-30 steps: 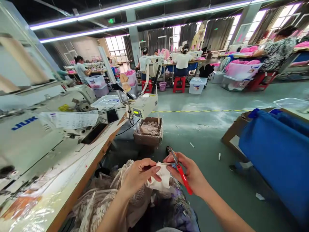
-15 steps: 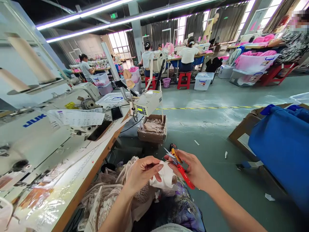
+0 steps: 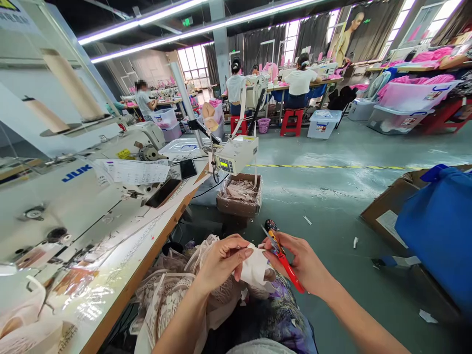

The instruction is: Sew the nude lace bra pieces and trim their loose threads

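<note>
Between thumb and fingers, my left hand [image 3: 229,256] pinches the edge of a white piece of fabric [image 3: 254,268] above my lap. A pair of scissors [image 3: 288,265] with red and orange handles sits in my right hand [image 3: 297,258], blades pointing up and to the left. The right fingertips also touch the fabric's upper edge. Beneath my left forearm lies a heap of beige lace garments [image 3: 173,295], spilling over my lap beside the table. My patterned clothing [image 3: 291,314] shows below the fabric.
On the left stands a sewing machine [image 3: 73,196] on a table with a wooden edge [image 3: 147,265]. A cardboard box of beige strips [image 3: 239,196] is on the floor ahead. To the right, blue cloth [image 3: 438,226] covers a carton. Several people work at machines farther back.
The camera view has turned slightly left, so the surroundings appear shifted right. Both hands keep their hold on the fabric and scissors; the scissor blades look closer together.
</note>
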### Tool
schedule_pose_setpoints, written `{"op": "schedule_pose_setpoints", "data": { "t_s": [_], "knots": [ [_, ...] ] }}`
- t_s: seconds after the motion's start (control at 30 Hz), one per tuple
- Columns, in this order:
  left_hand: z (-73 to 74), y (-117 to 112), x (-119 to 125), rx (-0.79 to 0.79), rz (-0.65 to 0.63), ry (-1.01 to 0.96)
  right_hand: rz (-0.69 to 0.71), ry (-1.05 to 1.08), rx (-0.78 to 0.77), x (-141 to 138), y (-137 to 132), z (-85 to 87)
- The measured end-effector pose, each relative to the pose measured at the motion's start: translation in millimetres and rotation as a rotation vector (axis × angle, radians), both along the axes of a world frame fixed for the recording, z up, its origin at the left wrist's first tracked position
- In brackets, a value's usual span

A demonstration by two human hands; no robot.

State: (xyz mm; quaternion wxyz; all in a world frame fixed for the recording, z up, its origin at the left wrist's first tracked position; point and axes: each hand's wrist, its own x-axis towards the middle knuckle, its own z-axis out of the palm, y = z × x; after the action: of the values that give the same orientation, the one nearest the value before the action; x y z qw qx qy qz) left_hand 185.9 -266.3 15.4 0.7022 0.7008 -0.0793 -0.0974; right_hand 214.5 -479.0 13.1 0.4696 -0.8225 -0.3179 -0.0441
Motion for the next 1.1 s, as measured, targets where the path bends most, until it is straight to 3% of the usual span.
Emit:
{"op": "schedule_pose_setpoints", "data": {
  "t_s": [0.27, 0.53, 0.63, 0.83, 1.1],
  "knots": [
    [-11.0, 1.5, -3.6, -0.151, 0.057, 0.078, 0.078, 0.128, -0.090, -6.1, -0.8, 14.9],
    [-15.6, 4.3, -10.7, -0.189, 0.056, 0.181, 0.138, -0.124, -0.650, 8.5, -23.7, 34.8],
    [-14.4, 2.9, -11.0, -0.230, 0.046, 0.189, 0.142, -0.124, -0.774, 10.7, -26.9, 39.2],
    [-11.1, -0.3, -9.7, -0.213, 0.032, 0.236, 0.123, -0.135, -0.833, 6.3, -25.2, 48.3],
    [-15.4, -5.2, -11.2, -0.206, 0.012, 0.259, 0.047, -0.165, -0.990, 2.5, -29.4, 43.5]
  ]
}}
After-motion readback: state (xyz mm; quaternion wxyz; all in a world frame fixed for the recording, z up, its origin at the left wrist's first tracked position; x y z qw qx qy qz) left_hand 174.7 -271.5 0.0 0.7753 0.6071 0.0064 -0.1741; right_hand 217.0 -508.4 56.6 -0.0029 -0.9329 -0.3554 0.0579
